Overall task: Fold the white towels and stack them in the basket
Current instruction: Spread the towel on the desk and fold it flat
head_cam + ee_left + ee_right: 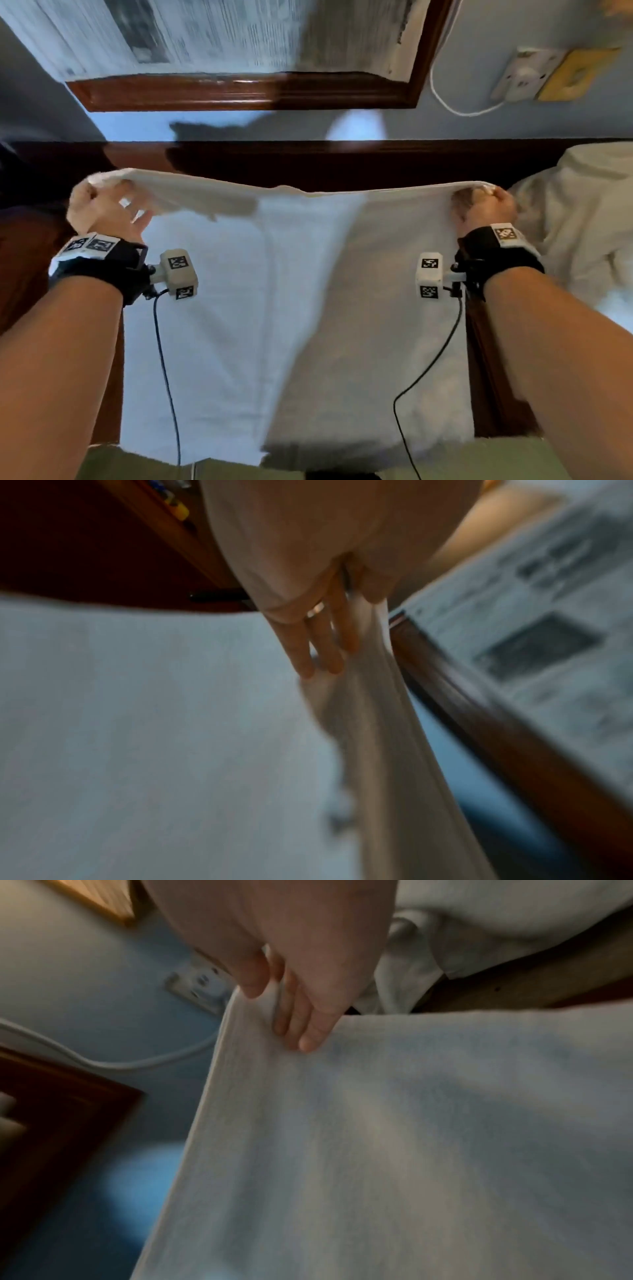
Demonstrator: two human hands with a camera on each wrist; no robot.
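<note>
A white towel (308, 308) hangs spread out in front of me, held up by its top edge. My left hand (102, 205) grips the top left corner, with the cloth bunched in its fingers (322, 642) and the towel (377, 723) trailing away from them. My right hand (486, 205) pinches the top right corner, thumb on one side and fingers (301, 1026) on the other side of the towel (411, 1150). More white cloth (582, 222) lies heaped at the right. No basket is in view.
A dark wooden table edge (308, 161) runs behind the towel. On the blue wall hang a dark-framed board covered with newspaper (239, 51), a white socket plate (524, 75) and a white cable (455, 106).
</note>
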